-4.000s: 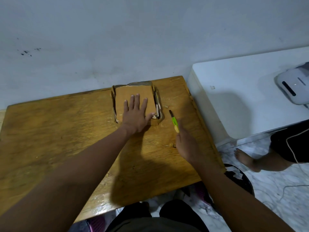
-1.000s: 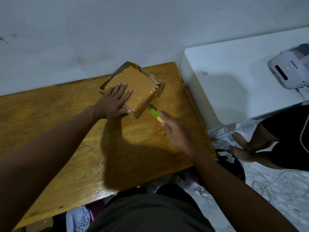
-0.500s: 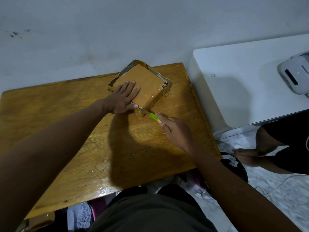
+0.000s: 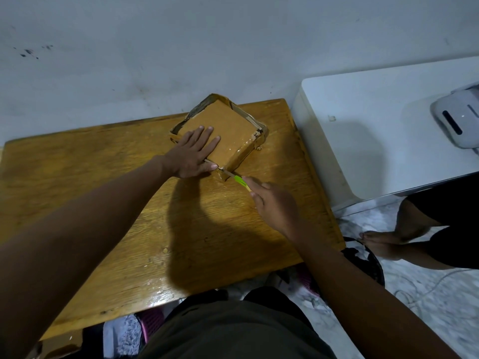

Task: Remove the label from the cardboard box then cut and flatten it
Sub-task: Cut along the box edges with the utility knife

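My flat left hand (image 4: 193, 155) pins the squashed brown cardboard box (image 4: 228, 137) while my right hand (image 4: 276, 203) grips the green-handled cutter (image 4: 239, 180), whose blade could slip into my thumb.

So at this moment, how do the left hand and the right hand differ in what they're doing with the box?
The left hand lies flat with fingers spread on top of the cardboard box, pressing it down; the right hand grips the green-handled cutter and does not touch the box. The left hand is over the box, while the right hand sits nearer the person, over the wooden table. Both work at the box's near corner, where the blade meets it.
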